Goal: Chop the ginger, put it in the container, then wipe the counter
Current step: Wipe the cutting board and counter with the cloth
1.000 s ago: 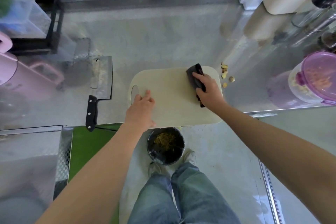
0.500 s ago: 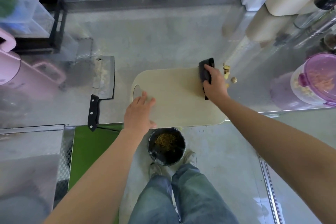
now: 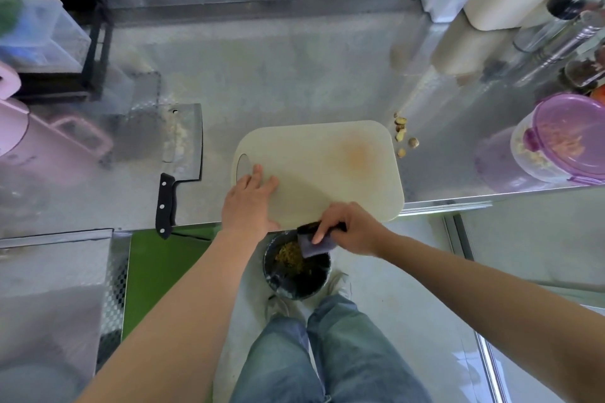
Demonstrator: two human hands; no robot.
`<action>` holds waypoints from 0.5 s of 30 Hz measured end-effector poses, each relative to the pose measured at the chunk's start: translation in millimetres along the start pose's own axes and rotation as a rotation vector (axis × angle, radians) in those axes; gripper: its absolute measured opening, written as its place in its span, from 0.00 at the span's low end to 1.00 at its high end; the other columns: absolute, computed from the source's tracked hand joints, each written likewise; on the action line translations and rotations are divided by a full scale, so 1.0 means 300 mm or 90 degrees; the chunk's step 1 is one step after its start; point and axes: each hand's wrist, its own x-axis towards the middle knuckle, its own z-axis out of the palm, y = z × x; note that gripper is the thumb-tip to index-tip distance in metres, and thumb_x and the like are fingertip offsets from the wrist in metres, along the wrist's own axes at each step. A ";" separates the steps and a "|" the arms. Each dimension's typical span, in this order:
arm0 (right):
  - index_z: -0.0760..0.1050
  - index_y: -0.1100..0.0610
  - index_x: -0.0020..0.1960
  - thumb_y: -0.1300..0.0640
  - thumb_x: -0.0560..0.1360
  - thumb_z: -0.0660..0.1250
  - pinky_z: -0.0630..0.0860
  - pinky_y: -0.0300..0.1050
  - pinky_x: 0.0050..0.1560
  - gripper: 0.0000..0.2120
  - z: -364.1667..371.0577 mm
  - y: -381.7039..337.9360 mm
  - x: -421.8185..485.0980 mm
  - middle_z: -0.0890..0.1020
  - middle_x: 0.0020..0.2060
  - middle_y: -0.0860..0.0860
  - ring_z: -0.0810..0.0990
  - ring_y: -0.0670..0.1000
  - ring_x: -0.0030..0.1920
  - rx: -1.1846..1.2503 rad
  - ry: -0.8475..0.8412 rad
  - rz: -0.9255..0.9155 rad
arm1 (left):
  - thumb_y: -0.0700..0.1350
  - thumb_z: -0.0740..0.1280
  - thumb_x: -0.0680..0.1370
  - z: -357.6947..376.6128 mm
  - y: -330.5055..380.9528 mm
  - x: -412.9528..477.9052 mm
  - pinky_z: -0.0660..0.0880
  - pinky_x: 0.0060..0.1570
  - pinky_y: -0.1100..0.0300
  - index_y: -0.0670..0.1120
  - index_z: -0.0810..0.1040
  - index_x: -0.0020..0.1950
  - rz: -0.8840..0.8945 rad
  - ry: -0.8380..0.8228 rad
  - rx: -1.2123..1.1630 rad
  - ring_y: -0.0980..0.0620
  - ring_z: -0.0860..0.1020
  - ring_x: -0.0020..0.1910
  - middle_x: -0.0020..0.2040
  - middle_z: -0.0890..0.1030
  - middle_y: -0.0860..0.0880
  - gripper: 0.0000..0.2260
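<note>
Below, right hand (image 3: 352,227) grips dark cloth (image 3: 316,240) (folded) beside smooth rounded board (image 3: 327,170).

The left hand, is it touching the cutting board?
Touching. The head view shows the left hand lying flat on the cutting board at its near left corner, fingers straight, with no gap visible.

The person wears faded blue jeans (image 3: 330,357) and pale, scuffed sneakers (image 3: 277,308).

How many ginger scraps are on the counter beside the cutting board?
5 ginger scraps, clustered on the counter off the cutting board's far-right corner: two farthest, one middle, one rightmost, one nearest. Blurry; smaller bits may be missed.
</note>
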 end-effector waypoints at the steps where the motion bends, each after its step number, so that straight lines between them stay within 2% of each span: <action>1: 0.84 0.51 0.44 0.73 0.66 0.62 0.70 0.32 0.46 0.21 -0.020 -0.002 0.007 0.78 0.40 0.41 0.74 0.42 0.43 0.031 0.078 0.009 | 0.52 0.74 0.71 -0.005 -0.003 0.001 0.60 0.72 0.49 0.54 0.54 0.77 0.004 -0.004 0.001 0.44 0.53 0.76 0.79 0.47 0.46 0.40; 3: 0.82 0.51 0.53 0.72 0.68 0.60 0.68 0.33 0.49 0.24 -0.050 -0.002 0.046 0.79 0.47 0.42 0.72 0.45 0.47 0.019 0.211 0.024 | 0.47 0.72 0.73 -0.015 -0.008 0.002 0.60 0.72 0.50 0.54 0.52 0.77 0.011 -0.025 0.005 0.44 0.52 0.76 0.79 0.45 0.47 0.39; 5: 0.80 0.52 0.59 0.70 0.69 0.58 0.68 0.40 0.51 0.24 -0.031 -0.009 0.079 0.80 0.51 0.46 0.71 0.51 0.48 -0.043 0.218 0.009 | 0.42 0.69 0.74 -0.019 -0.012 0.004 0.60 0.71 0.51 0.54 0.50 0.78 0.014 -0.040 0.016 0.44 0.51 0.76 0.79 0.44 0.47 0.38; 6: 0.80 0.53 0.58 0.68 0.69 0.58 0.68 0.42 0.51 0.23 -0.003 -0.014 0.082 0.80 0.51 0.47 0.71 0.51 0.47 -0.072 0.185 -0.020 | 0.40 0.68 0.75 -0.017 -0.013 0.004 0.61 0.70 0.51 0.54 0.50 0.78 0.016 -0.041 0.022 0.44 0.51 0.76 0.79 0.44 0.47 0.38; 8: 0.83 0.52 0.51 0.66 0.69 0.60 0.67 0.41 0.49 0.18 0.050 -0.026 0.055 0.81 0.46 0.44 0.70 0.46 0.44 -0.073 0.089 -0.058 | 0.38 0.66 0.75 -0.012 -0.014 0.006 0.61 0.69 0.51 0.54 0.50 0.78 0.017 -0.037 0.018 0.44 0.51 0.76 0.79 0.44 0.47 0.37; 10: 0.84 0.53 0.48 0.69 0.68 0.62 0.67 0.38 0.48 0.18 0.064 -0.037 0.025 0.80 0.42 0.43 0.71 0.42 0.43 -0.040 0.033 -0.068 | 0.37 0.64 0.75 -0.008 -0.016 0.005 0.62 0.69 0.51 0.54 0.50 0.78 0.021 -0.032 0.012 0.44 0.51 0.76 0.79 0.44 0.46 0.36; 13: 0.82 0.54 0.55 0.71 0.67 0.60 0.69 0.40 0.51 0.23 0.050 -0.015 0.026 0.81 0.50 0.48 0.70 0.48 0.46 -0.046 0.196 -0.037 | 0.36 0.64 0.74 -0.011 -0.016 0.002 0.62 0.69 0.51 0.54 0.50 0.78 0.022 -0.031 0.007 0.44 0.51 0.76 0.79 0.43 0.47 0.37; 14: 0.81 0.53 0.55 0.70 0.68 0.60 0.69 0.42 0.51 0.23 0.046 -0.008 0.024 0.81 0.51 0.49 0.70 0.49 0.47 -0.057 0.220 -0.009 | 0.36 0.65 0.74 -0.012 -0.013 0.000 0.62 0.69 0.51 0.54 0.50 0.78 0.020 -0.034 0.008 0.44 0.50 0.76 0.79 0.43 0.47 0.38; 15: 0.82 0.53 0.53 0.69 0.68 0.59 0.70 0.43 0.50 0.21 0.046 -0.003 0.017 0.81 0.50 0.49 0.70 0.49 0.46 -0.059 0.198 -0.001 | 0.37 0.66 0.74 -0.014 -0.010 -0.002 0.62 0.69 0.51 0.53 0.49 0.78 0.018 -0.038 0.011 0.44 0.50 0.76 0.79 0.43 0.46 0.39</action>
